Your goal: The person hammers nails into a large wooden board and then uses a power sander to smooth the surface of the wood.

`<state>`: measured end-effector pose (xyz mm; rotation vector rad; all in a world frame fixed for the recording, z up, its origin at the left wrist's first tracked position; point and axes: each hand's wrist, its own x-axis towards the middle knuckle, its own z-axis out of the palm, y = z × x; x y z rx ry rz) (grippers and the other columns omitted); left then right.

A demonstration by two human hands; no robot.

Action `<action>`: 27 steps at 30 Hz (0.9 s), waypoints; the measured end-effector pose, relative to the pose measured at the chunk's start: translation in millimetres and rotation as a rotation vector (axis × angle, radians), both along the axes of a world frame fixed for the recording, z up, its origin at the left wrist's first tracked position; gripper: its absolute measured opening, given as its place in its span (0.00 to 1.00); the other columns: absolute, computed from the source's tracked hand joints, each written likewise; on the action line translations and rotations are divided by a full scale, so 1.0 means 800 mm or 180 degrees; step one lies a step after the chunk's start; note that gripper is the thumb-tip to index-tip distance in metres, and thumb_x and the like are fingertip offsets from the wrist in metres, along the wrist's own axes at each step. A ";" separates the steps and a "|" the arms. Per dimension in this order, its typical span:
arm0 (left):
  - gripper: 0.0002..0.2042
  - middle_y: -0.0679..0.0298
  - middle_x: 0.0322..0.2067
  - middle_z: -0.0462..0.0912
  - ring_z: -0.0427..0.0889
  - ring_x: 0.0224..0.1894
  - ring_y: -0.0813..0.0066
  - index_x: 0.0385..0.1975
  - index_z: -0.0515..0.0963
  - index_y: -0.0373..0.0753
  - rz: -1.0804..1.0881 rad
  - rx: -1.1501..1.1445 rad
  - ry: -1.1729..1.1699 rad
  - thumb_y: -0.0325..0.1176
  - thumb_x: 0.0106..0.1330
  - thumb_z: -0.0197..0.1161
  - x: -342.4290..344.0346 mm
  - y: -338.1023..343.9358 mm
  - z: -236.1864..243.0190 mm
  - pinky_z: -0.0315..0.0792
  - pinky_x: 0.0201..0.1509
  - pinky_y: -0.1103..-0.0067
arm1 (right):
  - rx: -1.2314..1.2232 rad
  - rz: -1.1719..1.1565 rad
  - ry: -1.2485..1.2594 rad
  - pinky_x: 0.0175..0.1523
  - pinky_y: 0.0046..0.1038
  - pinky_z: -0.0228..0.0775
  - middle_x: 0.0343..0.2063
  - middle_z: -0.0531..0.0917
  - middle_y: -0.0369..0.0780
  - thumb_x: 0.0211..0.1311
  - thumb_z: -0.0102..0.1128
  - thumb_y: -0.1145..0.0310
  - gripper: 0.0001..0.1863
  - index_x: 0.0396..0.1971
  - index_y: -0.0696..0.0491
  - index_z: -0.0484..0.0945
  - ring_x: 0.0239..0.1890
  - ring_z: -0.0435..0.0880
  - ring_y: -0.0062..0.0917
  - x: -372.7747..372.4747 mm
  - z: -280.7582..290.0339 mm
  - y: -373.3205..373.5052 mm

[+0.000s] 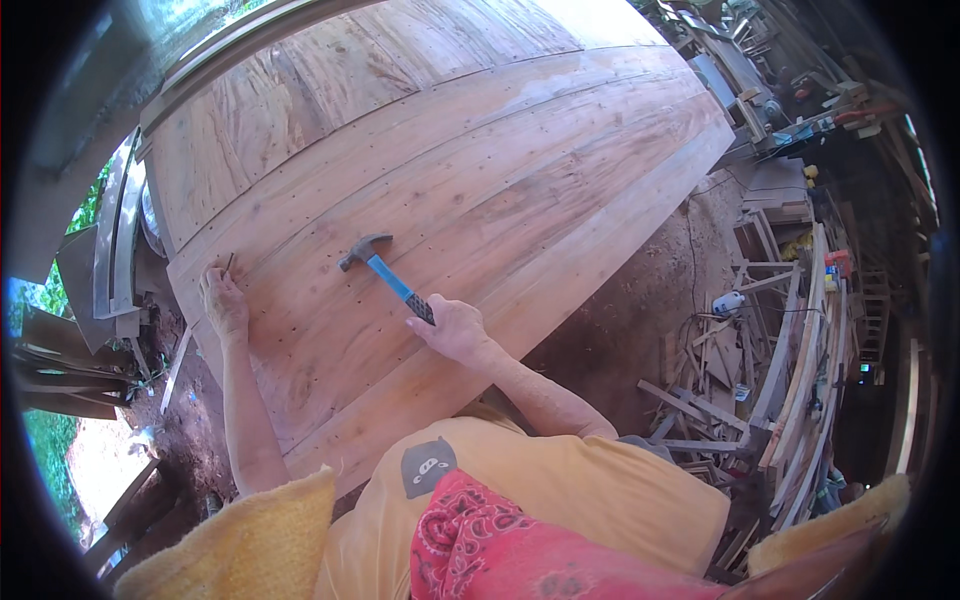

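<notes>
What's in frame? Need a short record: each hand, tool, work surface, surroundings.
left hand: at the near-left edge of the planks, seems to pinch a thin nail-like piece
right hand: closed around the end of the hammer
hammer: dark claw head, blue-and-black handle; whether the head touches wood, cannot tell
surface: broad wooden planks laid edge to edge, dotted with small dark spots
right side: jumbled wood offcuts, white container
</notes>
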<state>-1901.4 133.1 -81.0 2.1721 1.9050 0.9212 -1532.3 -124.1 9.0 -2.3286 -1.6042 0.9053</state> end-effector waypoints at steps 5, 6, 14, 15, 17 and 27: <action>0.05 0.51 0.58 0.81 0.78 0.62 0.47 0.44 0.75 0.34 0.0072 0.0034 -0.0026 0.24 0.73 0.60 0.000 -0.002 -0.004 0.73 0.64 0.60 | -0.0002 0.0017 0.0128 0.48 0.48 0.79 0.34 0.88 0.51 0.71 0.63 0.41 0.27 0.40 0.56 0.76 0.42 0.89 0.49 0.004 0.003 -0.004; 0.05 0.51 0.57 0.81 0.78 0.61 0.46 0.44 0.75 0.34 0.0100 0.0015 -0.0111 0.24 0.73 0.60 0.000 -0.003 -0.005 0.73 0.64 0.60 | -0.0026 0.0032 0.0160 0.48 0.47 0.80 0.35 0.88 0.51 0.71 0.64 0.42 0.27 0.40 0.56 0.77 0.43 0.90 0.47 0.007 0.004 -0.006; 0.07 0.49 0.52 0.81 0.79 0.59 0.46 0.48 0.75 0.31 0.0529 0.0152 0.0079 0.22 0.74 0.58 -0.002 -0.027 -0.035 0.74 0.62 0.60 | -0.0231 -0.0488 0.1310 0.47 0.40 0.79 0.34 0.87 0.50 0.67 0.71 0.47 0.26 0.43 0.59 0.81 0.39 0.88 0.39 0.088 0.007 -0.046; 0.07 0.48 0.52 0.81 0.79 0.58 0.46 0.48 0.75 0.31 0.0572 0.0137 0.0105 0.22 0.74 0.58 -0.001 -0.029 -0.037 0.74 0.61 0.59 | -0.0276 -0.0500 0.1263 0.47 0.40 0.79 0.34 0.87 0.50 0.67 0.71 0.48 0.26 0.43 0.59 0.81 0.39 0.88 0.39 0.109 0.007 -0.048; 0.08 0.47 0.51 0.80 0.79 0.57 0.45 0.49 0.75 0.30 0.0807 0.0097 0.0146 0.23 0.74 0.58 0.014 -0.046 -0.049 0.74 0.60 0.59 | -0.0283 -0.0531 0.1261 0.47 0.40 0.79 0.34 0.87 0.50 0.66 0.72 0.48 0.25 0.43 0.59 0.81 0.39 0.88 0.39 0.156 0.007 -0.056; 0.13 0.44 0.52 0.82 0.80 0.57 0.42 0.55 0.75 0.31 0.1898 -0.0348 0.0915 0.34 0.81 0.52 0.037 -0.076 -0.050 0.74 0.59 0.56 | 0.0485 -0.0484 0.0269 0.43 0.40 0.78 0.31 0.84 0.48 0.65 0.75 0.54 0.21 0.37 0.58 0.80 0.36 0.86 0.39 0.442 0.024 -0.027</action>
